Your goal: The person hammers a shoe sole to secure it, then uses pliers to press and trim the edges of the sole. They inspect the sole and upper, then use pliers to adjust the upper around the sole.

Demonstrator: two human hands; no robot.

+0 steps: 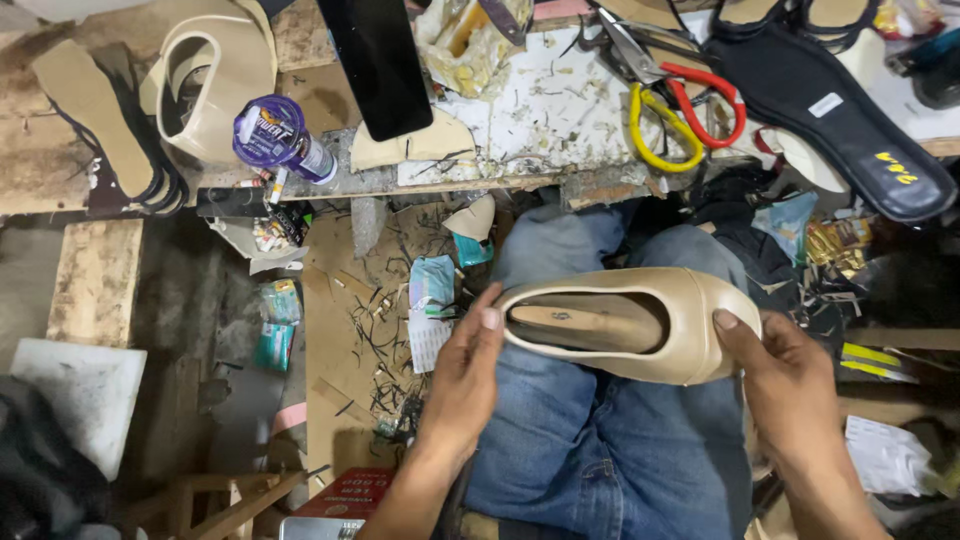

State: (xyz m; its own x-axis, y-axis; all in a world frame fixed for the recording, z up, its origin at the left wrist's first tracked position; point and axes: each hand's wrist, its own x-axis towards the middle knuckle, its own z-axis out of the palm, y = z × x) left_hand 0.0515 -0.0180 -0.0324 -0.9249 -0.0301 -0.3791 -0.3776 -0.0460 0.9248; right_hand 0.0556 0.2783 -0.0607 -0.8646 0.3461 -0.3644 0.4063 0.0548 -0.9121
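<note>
- Beige shoe upper on a wooden last, centre of frame, held over the lap in blue jeans.
- Step, by my read: checking/turning the lasted shoe; next move calls for a firm 2-hand grip while rotating.
- Left hand: grasping heel end, thumb on rim, fingers under.
- Right hand: grasping toe end, thumb on top.
- Both wrists angle inward from bottom of frame.
- Tabletop up top: red & yellow scissors, purple glue can.
</note>
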